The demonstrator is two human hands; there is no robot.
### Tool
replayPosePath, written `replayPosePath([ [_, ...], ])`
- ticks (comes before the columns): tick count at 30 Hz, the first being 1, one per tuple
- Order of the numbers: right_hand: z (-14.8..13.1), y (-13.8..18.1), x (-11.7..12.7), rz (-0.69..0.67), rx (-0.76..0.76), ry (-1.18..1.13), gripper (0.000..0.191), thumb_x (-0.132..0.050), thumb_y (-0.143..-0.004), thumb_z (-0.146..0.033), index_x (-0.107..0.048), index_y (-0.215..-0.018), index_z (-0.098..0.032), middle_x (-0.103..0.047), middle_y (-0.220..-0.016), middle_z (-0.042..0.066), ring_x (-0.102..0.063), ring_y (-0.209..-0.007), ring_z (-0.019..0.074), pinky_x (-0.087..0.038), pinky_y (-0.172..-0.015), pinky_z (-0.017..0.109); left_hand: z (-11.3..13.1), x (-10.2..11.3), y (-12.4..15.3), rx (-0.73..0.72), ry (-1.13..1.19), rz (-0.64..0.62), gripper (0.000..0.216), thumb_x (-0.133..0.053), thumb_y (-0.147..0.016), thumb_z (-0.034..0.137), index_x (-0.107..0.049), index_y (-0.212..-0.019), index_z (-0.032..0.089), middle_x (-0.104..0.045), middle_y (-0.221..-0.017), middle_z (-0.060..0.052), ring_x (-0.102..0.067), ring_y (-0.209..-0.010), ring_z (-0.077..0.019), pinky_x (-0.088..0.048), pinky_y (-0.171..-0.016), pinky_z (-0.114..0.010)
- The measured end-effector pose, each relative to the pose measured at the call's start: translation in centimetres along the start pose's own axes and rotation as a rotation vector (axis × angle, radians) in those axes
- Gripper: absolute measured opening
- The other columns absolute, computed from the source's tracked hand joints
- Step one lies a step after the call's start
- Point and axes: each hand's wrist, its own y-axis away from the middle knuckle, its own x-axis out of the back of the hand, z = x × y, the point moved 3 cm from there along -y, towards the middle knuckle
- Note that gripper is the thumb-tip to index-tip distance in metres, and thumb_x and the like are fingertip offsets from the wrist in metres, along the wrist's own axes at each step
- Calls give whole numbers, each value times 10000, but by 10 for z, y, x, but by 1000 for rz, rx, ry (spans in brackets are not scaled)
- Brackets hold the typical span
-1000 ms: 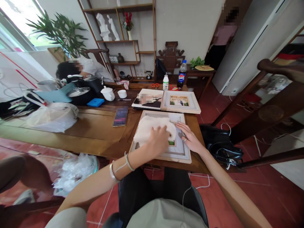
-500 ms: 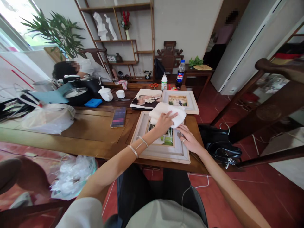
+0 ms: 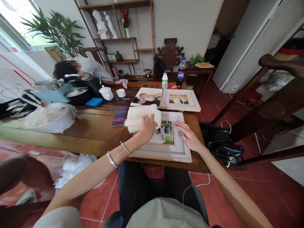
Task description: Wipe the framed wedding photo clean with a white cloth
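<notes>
My left hand grips a folded white towel, its fingers bent into the cloth. The towel lies over the upper left corner of a white picture frame at the table's near edge. Inside that frame is a photo with green grass and a figure, partly hidden by my left hand and the towel. My right hand rests with fingers stretched out on the frame's right side, and it wears a ring. A second framed photo and a photo album or print lie just beyond.
A phone lies left of the towel. Behind the frames stand a white bottle, a cola bottle and orange-handled scissors. A teapot, a cup and a bagged container occupy the left. A black bag sits right of the table.
My left hand has slid the towel left across the frame, uncovering more of the photo's right part. My right hand stays on the frame's right side. The person in the doorway is gone from view.
</notes>
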Motion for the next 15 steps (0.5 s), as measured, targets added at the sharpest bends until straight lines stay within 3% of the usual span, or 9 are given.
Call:
replayPosePath([
  [2,1,0,0,-2,-3,4,476,-434,-881,-180,-443,-1342,-297,-436,-1409,50,-281,-1358,258,-243,-1104,573,21,9,18,-29,9,-66,302,-523,-780,59,-712,-1003,135,-535,-1315,-173,-553,-1071,-397,-432,-838,-517],
  [4,2,1,0,3,-7,4,443,-439,-901,-223,-448,-1338,-293,-440,-1407,56,-285,-1356,261,-246,-1108,562,53,16,39,-161,61,-101,312,-556,-770,119,-697,-1046,155,-541,-1309,-170,-559,-1061,-404,-442,-825,-520],
  [6,2,1,0,14,-13,-1,409,-434,-923,-300,-456,-1332,-292,-455,-1396,64,-307,-1345,265,-266,-1105,546,86,20,60,-292,106,-53,345,-565,-773,179,-670,-1101,156,-450,-1396,-185,-488,-1164,-436,-430,-850,-538],
  [8,3,1,1,23,-23,-3,409,-424,-929,-377,-465,-1326,-286,-468,-1384,74,-328,-1334,270,-285,-1098,534,107,20,74,-294,131,10,329,-497,-831,201,-664,-1111,161,-392,-1440,-182,-357,-1292,-441,-405,-895,-552],
  [11,2,1,2,19,-17,-5,423,-415,-927,-418,-474,-1320,-271,-464,-1387,82,-322,-1337,280,-283,-1097,537,113,14,80,-286,155,6,310,-449,-864,179,-680,-1070,164,-355,-1464,-172,-284,-1348,-412,-392,-933,-535],
  [15,0,0,3,-4,-15,0,403,-432,-921,-298,-460,-1323,-299,-449,-1401,51,-292,-1355,265,-254,-1108,553,94,13,85,-374,121,-73,295,-553,-798,195,-678,-1060,142,-316,-1475,-203,-288,-1335,-439,-385,-951,-529],
])
